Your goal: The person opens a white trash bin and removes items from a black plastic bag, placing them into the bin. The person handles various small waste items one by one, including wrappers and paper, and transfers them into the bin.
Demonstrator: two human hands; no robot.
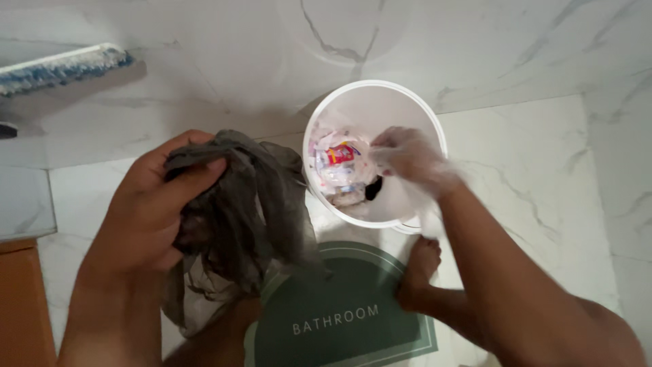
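Observation:
My left hand (146,204) grips a crumpled dark grey plastic bag (238,217) that hangs down in front of me. My right hand (411,160), covered by a thin clear plastic glove, reaches into a round white bin (370,95) and touches the crumpled wrappers and paper waste (339,166) inside. I cannot tell whether its fingers have closed on any of the waste.
A green bath mat (339,312) with white lettering lies on the white marble floor below the bin. My bare foot (418,272) rests on the mat's edge. A blue-and-white brush head (64,68) lies at upper left; a wooden panel (24,306) is at lower left.

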